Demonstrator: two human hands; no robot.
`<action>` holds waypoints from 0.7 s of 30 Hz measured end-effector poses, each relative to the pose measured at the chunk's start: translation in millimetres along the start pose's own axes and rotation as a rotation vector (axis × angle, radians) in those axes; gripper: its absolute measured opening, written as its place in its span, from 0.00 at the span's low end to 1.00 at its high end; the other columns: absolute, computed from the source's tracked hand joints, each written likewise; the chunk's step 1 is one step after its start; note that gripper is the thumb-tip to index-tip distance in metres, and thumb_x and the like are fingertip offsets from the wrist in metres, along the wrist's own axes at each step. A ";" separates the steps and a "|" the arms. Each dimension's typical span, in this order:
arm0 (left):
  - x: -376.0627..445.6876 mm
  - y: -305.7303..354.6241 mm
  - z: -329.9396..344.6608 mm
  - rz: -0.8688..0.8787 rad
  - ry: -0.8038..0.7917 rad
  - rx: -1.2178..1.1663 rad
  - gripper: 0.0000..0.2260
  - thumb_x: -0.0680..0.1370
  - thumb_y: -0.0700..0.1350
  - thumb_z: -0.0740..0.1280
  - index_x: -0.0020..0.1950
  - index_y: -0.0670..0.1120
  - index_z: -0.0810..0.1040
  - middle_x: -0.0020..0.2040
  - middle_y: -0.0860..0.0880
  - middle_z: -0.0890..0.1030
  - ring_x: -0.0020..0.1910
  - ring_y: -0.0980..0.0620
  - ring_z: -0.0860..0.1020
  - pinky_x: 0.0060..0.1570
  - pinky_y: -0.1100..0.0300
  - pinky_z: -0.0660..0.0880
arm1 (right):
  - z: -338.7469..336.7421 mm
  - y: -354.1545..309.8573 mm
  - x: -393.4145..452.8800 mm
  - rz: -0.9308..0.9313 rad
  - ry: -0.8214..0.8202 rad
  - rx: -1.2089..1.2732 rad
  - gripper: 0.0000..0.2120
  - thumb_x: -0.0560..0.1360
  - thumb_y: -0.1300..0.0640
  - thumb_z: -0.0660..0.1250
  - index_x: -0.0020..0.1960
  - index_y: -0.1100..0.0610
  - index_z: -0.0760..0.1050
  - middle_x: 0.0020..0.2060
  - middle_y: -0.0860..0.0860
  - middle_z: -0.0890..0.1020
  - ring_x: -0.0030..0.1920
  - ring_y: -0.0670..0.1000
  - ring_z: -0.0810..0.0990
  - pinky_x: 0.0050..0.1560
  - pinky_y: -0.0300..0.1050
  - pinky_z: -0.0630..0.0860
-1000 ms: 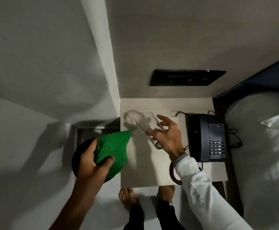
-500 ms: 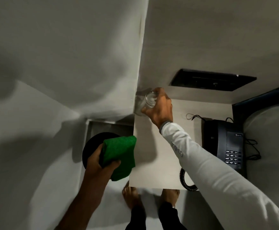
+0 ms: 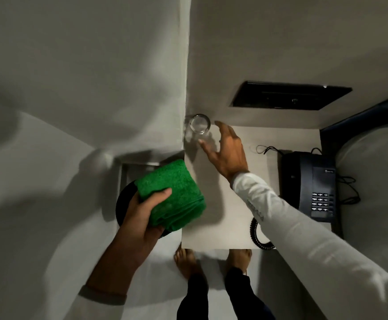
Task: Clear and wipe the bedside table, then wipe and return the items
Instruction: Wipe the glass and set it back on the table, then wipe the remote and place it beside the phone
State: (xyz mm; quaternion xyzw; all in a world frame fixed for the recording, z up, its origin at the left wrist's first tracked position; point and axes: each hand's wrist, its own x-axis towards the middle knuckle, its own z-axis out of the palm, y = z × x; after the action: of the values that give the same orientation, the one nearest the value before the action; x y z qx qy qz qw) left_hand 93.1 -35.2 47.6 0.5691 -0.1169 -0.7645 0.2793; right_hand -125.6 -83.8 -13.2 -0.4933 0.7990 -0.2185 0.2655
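R hand (image 3: 228, 150) is reaching toward frame center-top, fingers spread, grip wide open, holding nothing, just beside glass (image 3: 198, 124). Glass is sitting upright at bench (image 3: 225, 204) upper-left corner. L hand (image 3: 142, 212), lower left, is gripping folded green cloth (image 3: 172, 192).

Long white sleeves (image 3: 303, 227), grey lettering along the right one at lower right; dark trousers (image 3: 213, 296); bare feet (image 3: 186, 262).

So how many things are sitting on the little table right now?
2. A clear glass stands in the far left corner by the wall, and a dark telephone sits along the right side by the bed. The person's arm may hide something small.
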 end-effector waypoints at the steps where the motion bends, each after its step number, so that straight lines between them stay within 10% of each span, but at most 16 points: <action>1: -1.5 -3.6 5.7 0.014 -0.021 0.052 0.19 0.67 0.40 0.75 0.57 0.53 0.84 0.57 0.46 0.87 0.58 0.42 0.85 0.51 0.44 0.83 | -5.7 9.7 -13.7 -0.030 0.037 -0.052 0.32 0.79 0.44 0.70 0.75 0.60 0.69 0.72 0.61 0.75 0.69 0.62 0.77 0.67 0.58 0.77; 11: -11.3 -42.8 137.3 0.276 -0.305 0.579 0.16 0.65 0.31 0.79 0.49 0.43 0.86 0.47 0.44 0.89 0.48 0.44 0.88 0.47 0.52 0.85 | -131.2 117.2 -120.6 0.039 0.477 -0.394 0.30 0.82 0.44 0.64 0.77 0.60 0.69 0.79 0.66 0.63 0.81 0.66 0.61 0.79 0.66 0.59; 21: -111.0 -181.6 358.8 -0.107 -0.712 0.603 0.26 0.66 0.38 0.74 0.64 0.42 0.80 0.59 0.42 0.86 0.57 0.43 0.85 0.56 0.42 0.83 | -277.3 242.4 -261.4 0.483 0.941 -0.353 0.26 0.83 0.51 0.64 0.76 0.63 0.69 0.79 0.66 0.64 0.81 0.66 0.61 0.79 0.66 0.60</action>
State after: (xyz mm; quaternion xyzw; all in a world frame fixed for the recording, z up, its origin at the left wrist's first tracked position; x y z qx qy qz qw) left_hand -274.1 125.4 163.3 0.3323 -0.3930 -0.8574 0.0039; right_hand -368.7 278.1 104.9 -0.1825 0.9462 -0.2111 -0.1639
